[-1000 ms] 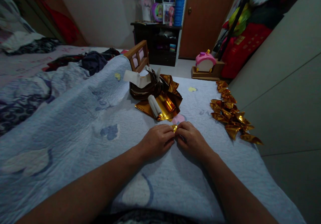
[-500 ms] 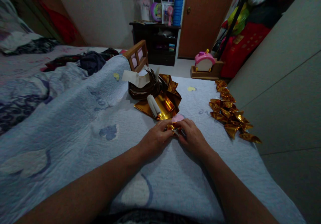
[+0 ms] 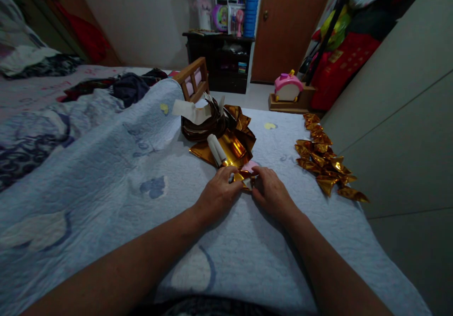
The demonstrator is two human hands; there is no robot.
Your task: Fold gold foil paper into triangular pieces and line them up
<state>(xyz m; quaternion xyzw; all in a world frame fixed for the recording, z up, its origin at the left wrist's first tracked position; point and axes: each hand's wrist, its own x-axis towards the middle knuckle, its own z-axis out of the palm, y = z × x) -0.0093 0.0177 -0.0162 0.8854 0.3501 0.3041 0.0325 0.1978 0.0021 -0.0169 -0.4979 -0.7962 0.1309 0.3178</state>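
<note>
My left hand (image 3: 218,193) and my right hand (image 3: 271,191) rest side by side on the pale blue quilt (image 3: 116,179), fingers pinched together on a small folded piece of gold foil paper (image 3: 244,177) held between them. Just beyond it lies a loose stack of gold foil sheets (image 3: 231,148) with a white paper roll (image 3: 216,149) on top. Behind the stack stands a dark round basket (image 3: 203,122) with white paper draped over its rim.
Several folded gold foil pieces (image 3: 325,158) lie in a row along the quilt's right edge, beside a grey wall. A small wooden chair back (image 3: 193,77) rises behind the basket. Rumpled clothes lie at the far left; a pink toy (image 3: 288,87) sits on the floor.
Both hands slid slightly forward toward the foil stack with the small gold piece, and the fingers shifted on it as the piece spread a little wider between them.
</note>
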